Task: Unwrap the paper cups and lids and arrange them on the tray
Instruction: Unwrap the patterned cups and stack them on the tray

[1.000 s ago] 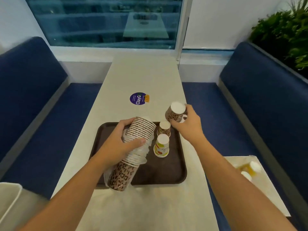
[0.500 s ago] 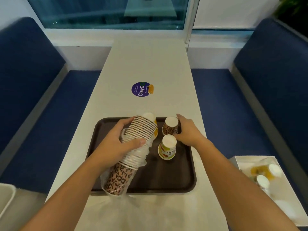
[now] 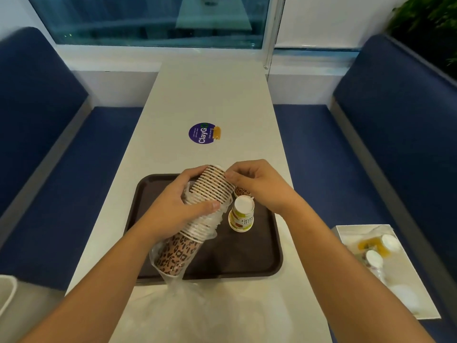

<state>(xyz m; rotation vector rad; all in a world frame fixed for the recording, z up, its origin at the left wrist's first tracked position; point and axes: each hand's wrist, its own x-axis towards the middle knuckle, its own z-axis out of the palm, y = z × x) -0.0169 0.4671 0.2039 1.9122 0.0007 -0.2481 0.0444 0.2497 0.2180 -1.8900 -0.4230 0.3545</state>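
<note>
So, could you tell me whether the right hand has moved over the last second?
Yes. The right hand has come left, from the far right corner of the tray to the top rim of the stack.

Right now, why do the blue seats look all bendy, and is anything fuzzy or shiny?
Head view, edges: the wide lens bows the blue seats outward; head view, top: the window mirrors the table as glare; head view, lower right: the white box is smeared and soft, while the cup stack looks fairly sharp.

White table [image 3: 210,95], blue booth benches [image 3: 395,120] (both sides), window [image 3: 148,21], plant [image 3: 430,23]
</note>
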